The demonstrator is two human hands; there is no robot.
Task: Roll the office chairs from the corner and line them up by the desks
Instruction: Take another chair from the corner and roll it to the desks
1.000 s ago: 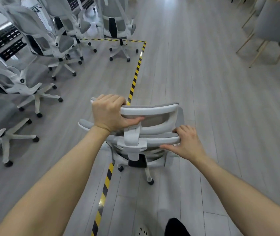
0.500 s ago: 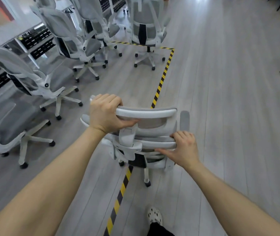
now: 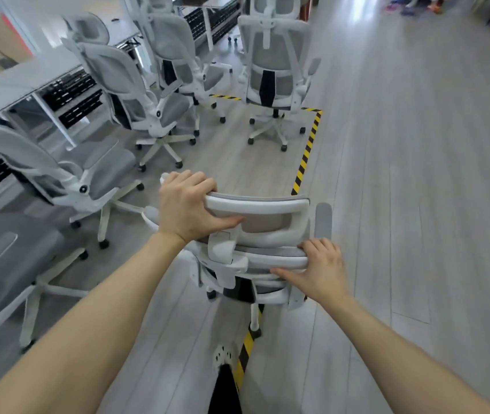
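Chair (image 3: 270, 234) sat close at twelve o'clock, straddling tape (image 3: 306, 150). Left hand (image 3: 188, 209) curled over headrest (image 3: 258, 203); right hand (image 3: 321, 270) gripped backrest rim (image 3: 267, 259). Row of chairs (image 3: 112, 70) stood by counter (image 3: 29, 76) at ten o'clock. Best push evenly, steer toward eleven, casters (image 3: 256, 332) clear of neighbours.

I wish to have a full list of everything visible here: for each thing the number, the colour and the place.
held office chair: one, white frame with grey mesh, centre, over the tape
parked office chairs: at least five, white and grey, left and ahead, near the desks
desks: number unclear, white, upper left
hazard tape: one L-shaped line, yellow and black, on the floor
floor: one, grey planks, throughout
shoe: one, white, bottom centre
left hand: one, grips the held chair's headrest
right hand: one, grips the top edge of its backrest
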